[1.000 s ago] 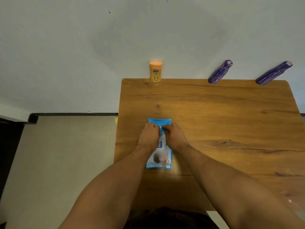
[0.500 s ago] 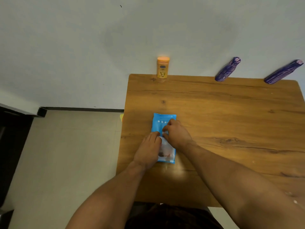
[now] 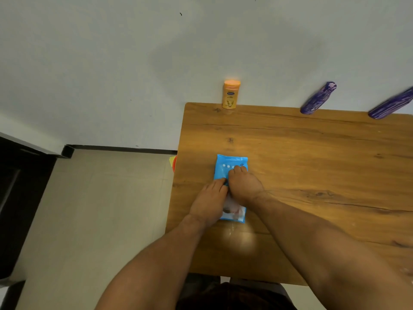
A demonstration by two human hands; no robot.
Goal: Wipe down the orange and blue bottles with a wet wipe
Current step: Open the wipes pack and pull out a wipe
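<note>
A blue wet wipe pack (image 3: pixel 231 159) lies flat on the wooden table (image 3: pixel 312 164), near its left side. My left hand (image 3: pixel 210 202) rests on the pack's near half with its fingers fairly straight, holding it down. My right hand (image 3: pixel 244 184) sits on the pack's middle, fingers curled and pinching at its top face; what they grasp is hidden. An orange bottle (image 3: pixel 230 95) stands upright at the table's far edge against the wall. Two blue-purple bottles (image 3: pixel 318 98) (image 3: pixel 391 106) stand further right along the same edge.
A white wall rises right behind the table's far edge. A small orange and yellow object (image 3: pixel 174 163) peeks out at the table's left edge. Dark furniture (image 3: pixel 17 198) stands on the tiled floor at the far left.
My left hand slid back from the pack's far end to its near half. My right hand moved slightly toward the far end, staying on the pack. The view shifted a little.
</note>
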